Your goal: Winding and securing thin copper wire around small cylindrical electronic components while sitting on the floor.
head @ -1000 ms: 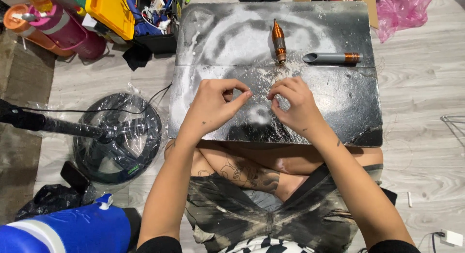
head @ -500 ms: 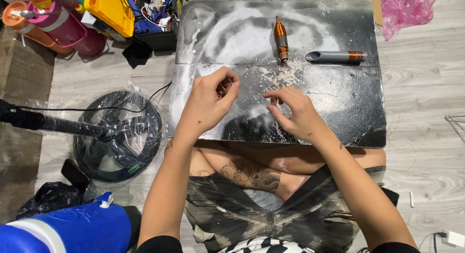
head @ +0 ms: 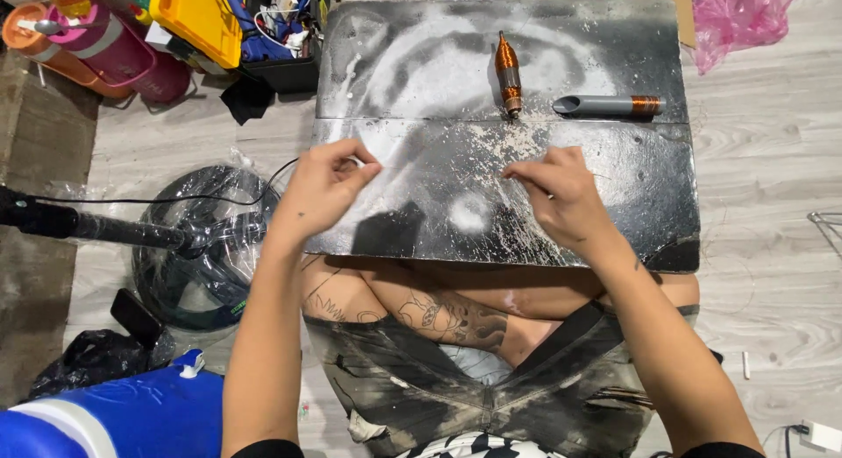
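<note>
A: So, what do the hands hold?
B: Left hand (head: 323,188) and right hand (head: 561,195) each pinch something too thin to tell, over the black board (head: 421,54).
A: Nearby?
B: A copper coil (head: 508,72), grey tube (head: 609,105); yellow box (head: 197,19) top left.

Open board (head: 421,63) between both hands; copper spool (head: 508,74) and grey tube (head: 608,105) beyond.

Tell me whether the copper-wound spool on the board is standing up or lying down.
Lying down. The copper-wound spool rests lengthwise on the black board, beside the grey tube, apart from both hands.
</note>
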